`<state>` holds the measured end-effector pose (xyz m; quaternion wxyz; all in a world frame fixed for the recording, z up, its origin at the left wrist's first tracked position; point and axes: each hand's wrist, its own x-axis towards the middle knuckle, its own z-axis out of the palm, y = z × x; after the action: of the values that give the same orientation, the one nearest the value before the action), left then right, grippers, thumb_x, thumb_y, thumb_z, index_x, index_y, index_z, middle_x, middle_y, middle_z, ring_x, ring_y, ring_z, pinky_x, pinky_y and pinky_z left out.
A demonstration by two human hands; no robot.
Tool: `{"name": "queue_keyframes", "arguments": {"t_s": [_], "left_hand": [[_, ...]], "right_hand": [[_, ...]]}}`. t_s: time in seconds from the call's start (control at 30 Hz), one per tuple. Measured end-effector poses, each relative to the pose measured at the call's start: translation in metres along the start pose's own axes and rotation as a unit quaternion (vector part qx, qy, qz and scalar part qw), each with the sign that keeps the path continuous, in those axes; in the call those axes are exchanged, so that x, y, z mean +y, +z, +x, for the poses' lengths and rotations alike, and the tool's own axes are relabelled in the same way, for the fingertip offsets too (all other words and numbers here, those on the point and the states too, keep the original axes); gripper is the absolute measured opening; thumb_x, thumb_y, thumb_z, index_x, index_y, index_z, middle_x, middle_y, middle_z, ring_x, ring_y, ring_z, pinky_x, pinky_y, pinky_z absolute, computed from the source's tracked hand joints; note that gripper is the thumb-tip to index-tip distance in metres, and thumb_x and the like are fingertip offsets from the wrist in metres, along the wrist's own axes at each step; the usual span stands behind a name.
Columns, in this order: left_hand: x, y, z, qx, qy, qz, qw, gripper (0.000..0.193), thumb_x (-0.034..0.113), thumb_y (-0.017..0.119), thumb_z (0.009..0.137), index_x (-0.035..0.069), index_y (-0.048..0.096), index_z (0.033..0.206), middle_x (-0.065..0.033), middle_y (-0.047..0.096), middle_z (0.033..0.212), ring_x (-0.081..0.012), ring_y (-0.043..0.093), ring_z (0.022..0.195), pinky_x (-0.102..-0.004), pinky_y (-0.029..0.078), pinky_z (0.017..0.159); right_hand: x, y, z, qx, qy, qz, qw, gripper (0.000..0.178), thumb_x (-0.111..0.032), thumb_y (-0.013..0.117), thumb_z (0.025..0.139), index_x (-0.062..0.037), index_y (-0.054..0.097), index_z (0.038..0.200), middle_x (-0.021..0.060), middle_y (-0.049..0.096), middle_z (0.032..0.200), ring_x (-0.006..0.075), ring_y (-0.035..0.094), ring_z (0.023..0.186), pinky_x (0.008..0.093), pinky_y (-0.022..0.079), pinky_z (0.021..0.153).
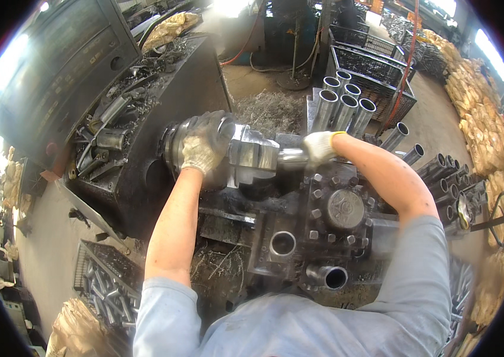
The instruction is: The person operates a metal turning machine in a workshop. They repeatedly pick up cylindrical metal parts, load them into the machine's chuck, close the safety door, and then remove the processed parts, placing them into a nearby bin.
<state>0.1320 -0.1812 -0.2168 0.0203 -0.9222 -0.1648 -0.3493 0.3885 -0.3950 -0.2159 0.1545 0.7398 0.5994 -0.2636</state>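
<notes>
A lathe chuck [174, 149] juts from the dark headstock at left of centre, its stepped jaws [255, 153] around one end of a shiny metal tube [292, 156]. My left hand [205, 143], in a work glove blackened at the fingers, is closed over the top of the chuck. On the tube's right end lies my right hand [321, 147], in a pale glove with a yellow cuff. Its fingers are curled round the tube and partly hidden, a little blurred. Just in front of that hand stands the bolted tool post [345, 208].
Several cut tubes [347, 107] stand upright behind the tool post, and more lie at right. Loose metal parts [109, 140] cover the headstock top. Two tubes [327, 276] sit near my body. A crate of small tubes [109, 294] is at lower left; metal chips [267, 113] lie behind.
</notes>
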Motion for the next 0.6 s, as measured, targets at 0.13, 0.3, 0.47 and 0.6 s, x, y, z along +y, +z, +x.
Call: {"name": "queue_keyframes", "arguments": {"t_s": [0.13,0.3,0.47,0.6], "left_hand": [[-0.007,0.006,0.004,-0.027,-0.038,-0.026,0.999,0.045,0.043,0.063,0.104,0.011,0.070,0.135,-0.0192,0.075,0.129,-0.0408,0.069,0.121,-0.0501,0.050,0.110],[0.017,-0.025,-0.025,0.062,-0.012,-0.216,0.974,0.058,0.045,0.068,0.103,0.003,0.063,0.142,-0.0214,0.070,0.137,-0.0379,0.065,0.131,-0.0469,0.048,0.114],[0.117,-0.100,-0.196,-0.056,-0.090,-0.675,0.730,0.085,0.044,0.077,0.097,-0.002,0.040,0.159,-0.0186,0.056,0.151,-0.0328,0.056,0.139,-0.0451,0.044,0.119],[0.143,-0.114,-0.288,-0.189,-0.362,-0.826,0.388,0.080,0.040,0.081,0.096,0.001,0.044,0.156,-0.0125,0.061,0.144,-0.0260,0.062,0.131,-0.0440,0.051,0.112]], "right_hand": [[-0.018,-0.031,-0.085,0.172,0.117,-0.178,0.962,0.039,-0.033,0.089,0.065,-0.0100,0.081,0.096,0.0161,0.080,0.094,0.0345,0.079,0.090,0.0448,0.063,0.083],[-0.121,-0.034,-0.196,0.323,0.210,-0.175,0.906,0.059,-0.034,0.088,0.071,-0.0030,0.067,0.116,0.0195,0.075,0.096,0.0391,0.076,0.089,0.0497,0.061,0.077],[-0.269,0.063,-0.257,0.487,0.100,0.032,0.867,0.069,-0.020,0.080,0.071,0.0010,0.063,0.134,0.0207,0.075,0.105,0.0367,0.077,0.086,0.0443,0.064,0.077],[-0.333,0.148,-0.206,0.288,0.138,0.258,0.912,0.098,-0.035,0.088,0.073,-0.0033,0.043,0.155,0.0287,0.061,0.137,0.0435,0.076,0.097,0.0479,0.064,0.081]]}}
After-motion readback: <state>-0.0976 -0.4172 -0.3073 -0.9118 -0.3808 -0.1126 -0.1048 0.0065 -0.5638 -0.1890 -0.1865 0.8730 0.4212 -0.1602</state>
